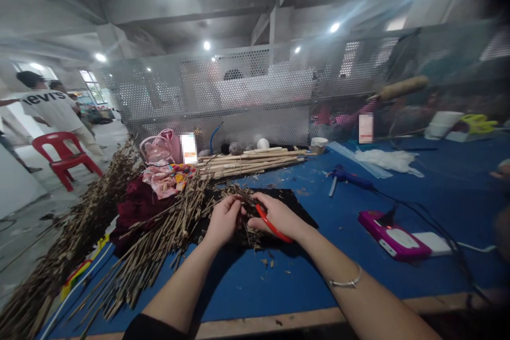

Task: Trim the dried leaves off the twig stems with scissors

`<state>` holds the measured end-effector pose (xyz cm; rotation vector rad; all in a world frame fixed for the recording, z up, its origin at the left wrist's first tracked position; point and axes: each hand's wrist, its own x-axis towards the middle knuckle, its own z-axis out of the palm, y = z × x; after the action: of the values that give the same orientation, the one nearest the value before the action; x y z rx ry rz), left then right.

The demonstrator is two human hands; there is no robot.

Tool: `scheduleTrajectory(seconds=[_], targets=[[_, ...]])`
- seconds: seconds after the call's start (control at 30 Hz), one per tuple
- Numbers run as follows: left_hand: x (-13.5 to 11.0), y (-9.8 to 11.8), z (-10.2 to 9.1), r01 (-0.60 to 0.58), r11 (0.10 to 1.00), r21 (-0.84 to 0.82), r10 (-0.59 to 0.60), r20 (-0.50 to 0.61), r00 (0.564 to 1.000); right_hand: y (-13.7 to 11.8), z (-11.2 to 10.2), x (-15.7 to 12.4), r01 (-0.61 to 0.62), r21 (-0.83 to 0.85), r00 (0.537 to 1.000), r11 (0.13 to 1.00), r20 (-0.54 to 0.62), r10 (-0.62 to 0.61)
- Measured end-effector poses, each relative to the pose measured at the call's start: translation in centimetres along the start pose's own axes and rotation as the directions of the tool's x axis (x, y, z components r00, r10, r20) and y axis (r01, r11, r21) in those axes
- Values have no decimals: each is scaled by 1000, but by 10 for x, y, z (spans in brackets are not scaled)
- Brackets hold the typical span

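My left hand (pixel 223 218) is closed around thin dry twigs (pixel 235 196) over a black cloth (pixel 292 203) on the blue table (pixel 319 271). My right hand (pixel 279 215) grips red-handled cutters (pixel 269 223), their tip pointing left toward the twigs held by the other hand. The two hands almost touch. A large heap of dry brown stalks (pixel 131 255) spreads from the hands toward the table's left edge. Small cut scraps (pixel 269 263) lie on the table just in front of the hands.
Pale wooden sticks (pixel 255 162) lie at the back, beside a pink bag (pixel 159 149) and floral cloth. A blue glue gun (pixel 350 176), a magenta device (pixel 388 234) with cables and white plastic (pixel 384 159) sit right. A perforated metal screen (pixel 247 90) bounds the table. A person and a red chair (pixel 64 156) are far left.
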<state>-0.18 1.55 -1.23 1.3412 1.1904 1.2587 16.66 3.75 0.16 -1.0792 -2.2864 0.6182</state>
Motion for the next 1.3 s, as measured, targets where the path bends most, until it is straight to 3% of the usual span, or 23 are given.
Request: scheduleTrajectory(seconds=[0.13, 0.5, 0.67, 0.83, 1.03, 1.13, 1.3], targets=[[-3, 2, 4, 1, 999, 42, -3, 69, 998, 2, 2, 1, 6, -19, 1000, 1000, -12, -7], [-6, 4, 4, -37, 995, 88, 33, 48, 998, 0, 10, 4, 1, -50, 996, 999, -93, -6], [-3, -1, 2, -10, 1000, 12, 9, 44, 999, 0, 14, 4, -26, -34, 992, 999, -128, 22], [-1, -5, 2, 21, 1000, -9, -21, 51, 998, 1, 18, 3, -61, -5, 994, 998, -88, 60], [1, -1, -1, 51, 998, -28, -52, -36, 998, -3, 15, 3, -63, -100, 993, 993, -103, 53], [2, -1, -4, 16, 999, 29, -15, -37, 999, -5, 15, 3, -24, -143, 992, 989, -124, 6], [1, -3, -6, -141, 969, 205, 143, 6, 990, -6, 22, 3, 4, -203, 983, 979, -178, -41]])
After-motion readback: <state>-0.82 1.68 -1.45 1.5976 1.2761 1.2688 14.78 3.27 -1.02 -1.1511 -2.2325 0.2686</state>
